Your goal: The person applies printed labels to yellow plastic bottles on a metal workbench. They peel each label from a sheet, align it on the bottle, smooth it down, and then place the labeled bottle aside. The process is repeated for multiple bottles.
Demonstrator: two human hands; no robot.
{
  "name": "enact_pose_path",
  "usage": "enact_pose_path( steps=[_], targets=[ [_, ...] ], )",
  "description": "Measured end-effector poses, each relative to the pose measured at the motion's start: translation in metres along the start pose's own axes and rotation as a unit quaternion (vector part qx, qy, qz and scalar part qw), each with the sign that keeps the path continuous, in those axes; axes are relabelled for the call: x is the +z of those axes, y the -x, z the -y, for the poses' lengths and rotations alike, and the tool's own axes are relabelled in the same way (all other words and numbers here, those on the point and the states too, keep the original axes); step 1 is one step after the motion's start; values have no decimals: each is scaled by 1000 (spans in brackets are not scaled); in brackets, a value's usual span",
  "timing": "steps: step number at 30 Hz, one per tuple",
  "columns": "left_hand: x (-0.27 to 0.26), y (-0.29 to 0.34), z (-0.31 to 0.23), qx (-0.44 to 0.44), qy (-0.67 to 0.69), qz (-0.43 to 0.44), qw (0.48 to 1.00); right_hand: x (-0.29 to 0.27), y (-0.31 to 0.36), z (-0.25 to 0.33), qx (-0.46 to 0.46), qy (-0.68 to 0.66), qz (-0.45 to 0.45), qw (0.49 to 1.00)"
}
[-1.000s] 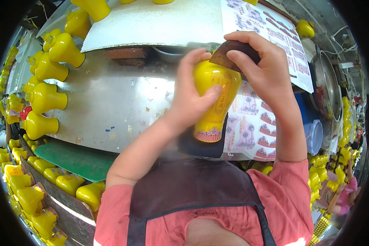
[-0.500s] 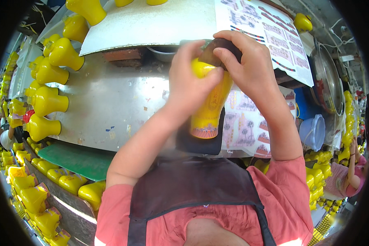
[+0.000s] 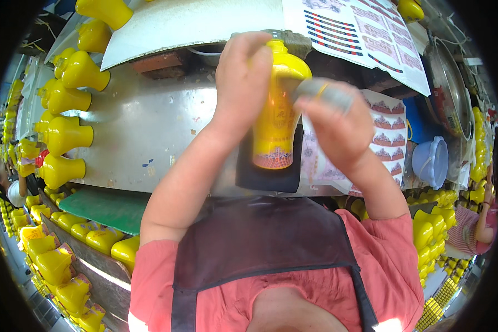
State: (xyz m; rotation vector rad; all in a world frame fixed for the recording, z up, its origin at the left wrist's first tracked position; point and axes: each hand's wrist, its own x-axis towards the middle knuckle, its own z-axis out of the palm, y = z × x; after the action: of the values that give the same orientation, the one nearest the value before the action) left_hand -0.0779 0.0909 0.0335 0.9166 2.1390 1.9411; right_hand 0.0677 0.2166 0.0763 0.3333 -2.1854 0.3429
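A glossy yellow vase-shaped bottle (image 3: 282,124) lies with its base toward me, over a black pad (image 3: 249,176). A coloured pattern band runs around its base, and printed characters mark its side. My left hand (image 3: 240,83) is wrapped around its left side near the shoulder and neck. My right hand (image 3: 343,127), blurred by motion, grips a flat greyish piece (image 3: 327,95) beside the bottle's right side. Whether that piece touches the bottle I cannot tell. A sheet of printed decals (image 3: 390,133) lies right of the bottle, partly behind my right hand and forearm.
Several yellow bottles (image 3: 66,135) line the metal table's (image 3: 149,116) left edge. A white board (image 3: 205,22) and decal sheets (image 3: 365,33) lie at the far side, above bricks (image 3: 160,63). A light-blue bucket (image 3: 430,163) stands right; a green board (image 3: 102,209) is at near left.
My right hand has moved from the bottle's shoulder down along its right side, with the piece in it. The bottle's neck now shows; the far-right decal sheet is more visible.
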Motion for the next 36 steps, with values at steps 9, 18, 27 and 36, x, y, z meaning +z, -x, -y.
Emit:
enact_pose_path(
  steps=[9,18,27,36],
  targets=[
    [-6,16,-18,-34,64,1,997,-2,17,31,-41,-53,73,995],
    [-1,27,2,32,18,-6,999,-1,51,29,409,-199,1,891],
    [-3,44,4,101,-81,-22,991,3,40,34,310,-10,11,951],
    [-7,63,-2,89,-170,54,980,-1,-7,5,272,-75,-19,959]
  ],
)
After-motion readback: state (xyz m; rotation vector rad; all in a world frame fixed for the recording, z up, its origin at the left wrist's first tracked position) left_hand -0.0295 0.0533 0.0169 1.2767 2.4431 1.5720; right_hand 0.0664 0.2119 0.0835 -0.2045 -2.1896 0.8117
